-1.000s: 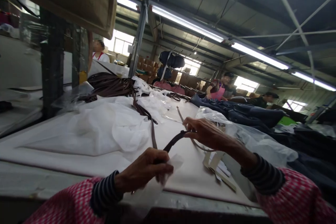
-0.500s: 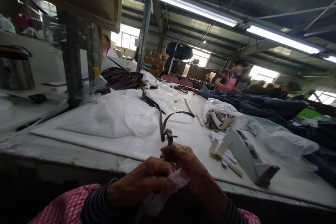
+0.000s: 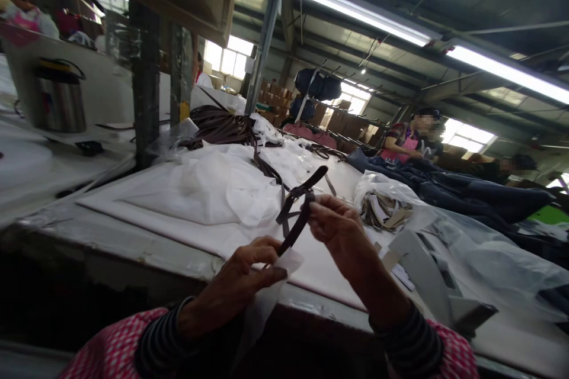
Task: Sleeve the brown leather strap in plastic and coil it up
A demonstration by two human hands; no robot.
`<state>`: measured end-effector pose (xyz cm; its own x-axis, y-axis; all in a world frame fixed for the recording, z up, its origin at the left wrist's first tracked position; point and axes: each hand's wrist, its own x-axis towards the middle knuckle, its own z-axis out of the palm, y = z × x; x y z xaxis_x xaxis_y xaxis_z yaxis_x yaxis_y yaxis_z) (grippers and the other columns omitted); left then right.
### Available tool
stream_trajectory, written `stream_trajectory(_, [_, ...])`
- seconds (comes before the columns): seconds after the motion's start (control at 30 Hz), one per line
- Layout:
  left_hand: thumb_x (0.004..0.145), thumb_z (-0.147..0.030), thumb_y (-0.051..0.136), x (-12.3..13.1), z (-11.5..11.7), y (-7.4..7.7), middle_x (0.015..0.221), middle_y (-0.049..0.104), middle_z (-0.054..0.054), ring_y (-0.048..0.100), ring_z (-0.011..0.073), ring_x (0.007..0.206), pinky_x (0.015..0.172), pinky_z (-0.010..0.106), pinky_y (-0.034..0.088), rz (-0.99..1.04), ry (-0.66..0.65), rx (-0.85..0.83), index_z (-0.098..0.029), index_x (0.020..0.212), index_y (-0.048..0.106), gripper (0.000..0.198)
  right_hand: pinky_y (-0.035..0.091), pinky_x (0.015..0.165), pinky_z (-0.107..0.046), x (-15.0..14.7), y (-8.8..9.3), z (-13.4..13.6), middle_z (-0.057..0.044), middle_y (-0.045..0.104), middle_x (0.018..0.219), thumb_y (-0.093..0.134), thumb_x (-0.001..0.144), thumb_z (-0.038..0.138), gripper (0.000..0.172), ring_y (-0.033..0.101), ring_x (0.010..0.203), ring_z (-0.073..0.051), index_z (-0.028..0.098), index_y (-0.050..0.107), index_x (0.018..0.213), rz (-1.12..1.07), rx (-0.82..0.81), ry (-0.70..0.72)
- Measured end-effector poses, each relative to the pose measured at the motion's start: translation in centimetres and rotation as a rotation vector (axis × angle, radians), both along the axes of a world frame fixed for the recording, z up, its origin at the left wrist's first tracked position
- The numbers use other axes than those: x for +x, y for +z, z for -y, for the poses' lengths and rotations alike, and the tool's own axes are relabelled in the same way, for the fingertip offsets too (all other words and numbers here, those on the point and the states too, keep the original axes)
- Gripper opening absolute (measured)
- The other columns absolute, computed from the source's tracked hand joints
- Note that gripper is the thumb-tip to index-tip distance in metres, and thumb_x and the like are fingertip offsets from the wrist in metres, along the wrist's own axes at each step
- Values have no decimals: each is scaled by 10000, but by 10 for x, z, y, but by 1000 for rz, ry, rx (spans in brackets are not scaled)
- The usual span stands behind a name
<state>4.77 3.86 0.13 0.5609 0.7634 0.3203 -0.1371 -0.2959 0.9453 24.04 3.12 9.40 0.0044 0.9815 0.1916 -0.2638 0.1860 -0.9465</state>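
A garment or leather-goods factory hall is shown: fluorescent tube lights [image 3: 360,10] are hung under a metal roof, long worktables [image 3: 146,231] (heaped with brown straps [image 3: 222,126]) are lined up, and cardboard boxes [image 3: 271,93] are stacked at centre back.

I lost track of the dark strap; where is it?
Head view, centre: dark strap pinched between left hand and right hand, above the table edge.

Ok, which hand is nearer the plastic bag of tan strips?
Right. The right hand sits just left of the bag, pinching the dark strap; the left hand is lower and farther left, gripping the strap's lower end.
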Motion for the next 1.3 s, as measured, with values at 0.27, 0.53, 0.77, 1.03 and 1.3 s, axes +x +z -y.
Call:
stream_trajectory(0.27, [873,-452,698,-19,-10,-22,779,568,-18,461,121,662,613,241,344,14,235,-136,-172,717,574,344,363,423,-168,14,69,-4,-74,749,881,813,744,195,131,522,520,-61,155,706,809,48,282,-228])
stream_trajectory(0.53, [863,-450,700,-4,-10,-19,678,435,-41,364,114,653,596,241,283,-26,230,-182,-157,696,555,367,372,415,-165,-1,77,8,-57,743,900,784,782,223,89,526,543,-61,182,705,780,90,265,-213])
stream_trajectory(0.77, [868,-449,698,1,-8,-21,681,417,-48,359,119,669,616,248,281,-51,226,-109,-162,688,541,374,383,412,-158,-4,69,18,-52,744,878,810,756,226,126,545,542,-67,184,695,785,76,257,-198])
stream_trajectory(1.03, [874,-452,694,6,-6,-27,705,476,-40,381,116,630,588,237,314,-56,322,-65,-171,729,577,337,387,431,-156,-2,63,14,-56,748,882,802,765,205,138,564,552,-67,180,667,784,76,266,-210])
stream_trajectory(1.3, [919,-397,654,5,-1,-25,785,618,3,519,149,692,639,243,379,-88,389,110,-178,786,687,258,377,399,-167,-5,54,14,-90,753,883,806,751,220,151,578,532,-84,167,676,807,73,249,-237])
